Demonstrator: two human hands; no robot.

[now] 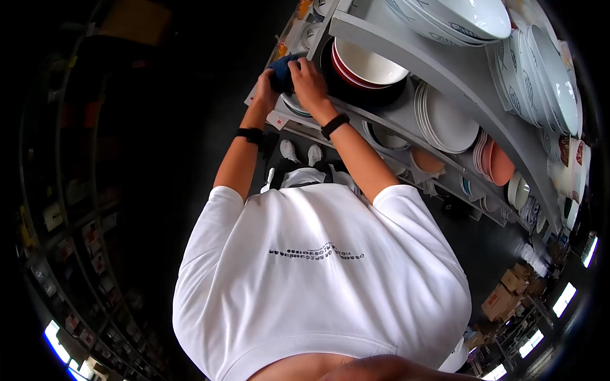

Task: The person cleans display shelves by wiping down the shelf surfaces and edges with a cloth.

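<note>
Up by the shelf edge, a crumpled dark blue cloth is bunched between my two hands. My left hand grips its near-left side, with the fingers mostly hidden behind it. From the right, my right hand presses its bent fingers onto the top of the cloth. Whether anything is wrapped inside the cloth cannot be seen. White dishes show partly on the shelf just below my hands. Close to my right hand is a stack of bowls, cream inside and red outside.
An upper shelf board juts out on the right, carrying white patterned bowls. Below it stand white plates and pink bowls. Cardboard boxes lie at the lower right. Dark shelving runs along the left.
</note>
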